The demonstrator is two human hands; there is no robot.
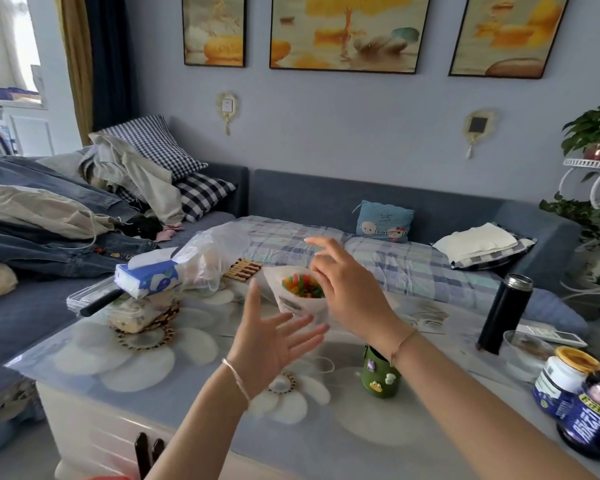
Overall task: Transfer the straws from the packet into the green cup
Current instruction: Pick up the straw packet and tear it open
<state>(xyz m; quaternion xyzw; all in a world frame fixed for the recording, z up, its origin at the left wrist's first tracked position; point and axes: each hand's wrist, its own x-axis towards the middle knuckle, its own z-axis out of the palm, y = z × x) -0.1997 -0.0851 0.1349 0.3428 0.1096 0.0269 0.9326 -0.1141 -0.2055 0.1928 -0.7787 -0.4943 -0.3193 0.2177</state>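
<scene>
A clear plastic packet (293,303) stands upright on the table, its open top showing the ends of colourful straws (302,285). My left hand (271,336) is spread open just in front and left of the packet, holding nothing. My right hand (347,289) hovers open at the packet's right side, fingers curved above its mouth; whether it touches the packet I cannot tell. The green cup (380,379), decorated with small cartoon stickers, stands nearer to me, partly hidden under my right wrist.
The table (174,382) has a flower-patterned top. A tissue pack (146,280) sits on stacked containers at the left with a plastic bag (208,258). A black flask (504,313), a glass bowl (525,353) and jars (568,379) crowd the right edge. A sofa lies behind.
</scene>
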